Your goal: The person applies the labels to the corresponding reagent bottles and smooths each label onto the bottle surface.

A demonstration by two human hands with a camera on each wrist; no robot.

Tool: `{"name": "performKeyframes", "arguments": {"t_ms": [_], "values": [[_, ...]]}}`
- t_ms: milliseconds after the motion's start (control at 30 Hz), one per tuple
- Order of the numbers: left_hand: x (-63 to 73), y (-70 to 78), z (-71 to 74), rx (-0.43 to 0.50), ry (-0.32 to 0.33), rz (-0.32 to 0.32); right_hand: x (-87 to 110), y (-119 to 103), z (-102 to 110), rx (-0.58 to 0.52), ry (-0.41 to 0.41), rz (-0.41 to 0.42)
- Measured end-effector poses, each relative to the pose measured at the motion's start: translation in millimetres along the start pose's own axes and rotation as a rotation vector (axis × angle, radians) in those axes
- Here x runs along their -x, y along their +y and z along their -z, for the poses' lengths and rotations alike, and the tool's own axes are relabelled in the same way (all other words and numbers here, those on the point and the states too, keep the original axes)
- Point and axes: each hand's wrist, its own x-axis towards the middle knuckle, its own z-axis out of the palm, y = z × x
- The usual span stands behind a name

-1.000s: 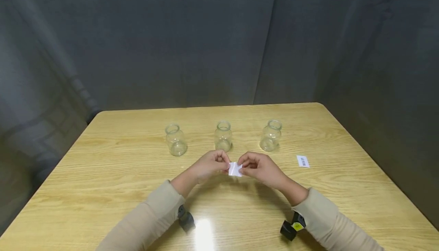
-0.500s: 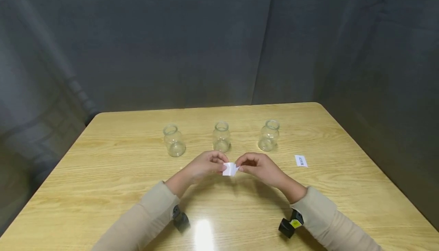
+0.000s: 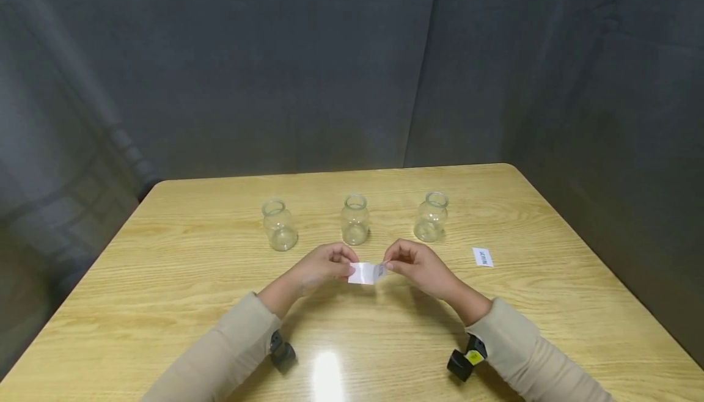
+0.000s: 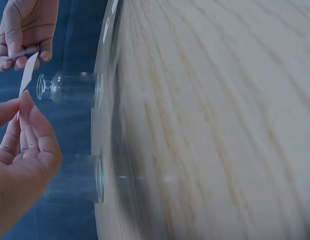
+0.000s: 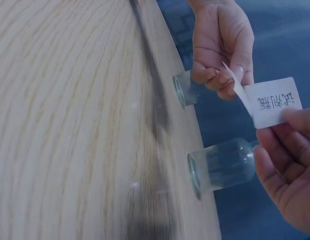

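Thumb and fingers of my left hand (image 3: 324,266) pinch a white backing paper (image 3: 360,273) above the table, in front of the middle jar. A white sticker label (image 5: 273,103) with handwritten dark characters is held at its edge by my right hand (image 3: 419,266). The right wrist view shows label and backing spread apart in a V, still meeting along one edge. Three clear glass jars, left (image 3: 281,228), middle (image 3: 355,222) and right (image 3: 431,219), stand upright and without lids behind my hands. A second written label (image 3: 483,257) lies flat on the table, right of my right hand.
The wooden table (image 3: 165,304) has rounded far corners, with dark grey curtains (image 3: 286,72) behind and at both sides. A bright reflection shows at the table's near side. Wrist cameras (image 3: 467,358) hang below both cuffs.
The left hand has moved left with the backing paper, and the right hand slightly up. The label has peeled further from the backing, and its writing now shows. The jars stay in place.
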Motion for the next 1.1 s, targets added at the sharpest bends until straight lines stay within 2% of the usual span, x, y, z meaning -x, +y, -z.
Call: {"name": "performKeyframes", "arguments": {"t_ms": [267,567,733,933,1100], "values": [[1.9,-3.1,2.9,-0.023,-0.003,0.025,-7.1,2,-4,-0.020,0.005,-0.028],[3.5,-4.2,5.0,-0.034,-0.041,0.043,-15.1,0,-7,-0.045,0.038,-0.016],[2.5,-2.8,1.9,0.002,0.004,0.028,-19.8,-1,-12,-0.039,0.028,-0.005],[0.1,-0.6,-1.7,0.085,0.063,-0.024,-25.5,0,-20,-0.021,0.021,-0.011],[0.6,-1.0,-1.3,0.085,0.094,-0.049,-28.7,0,-26,0.010,0.029,0.002]]}}
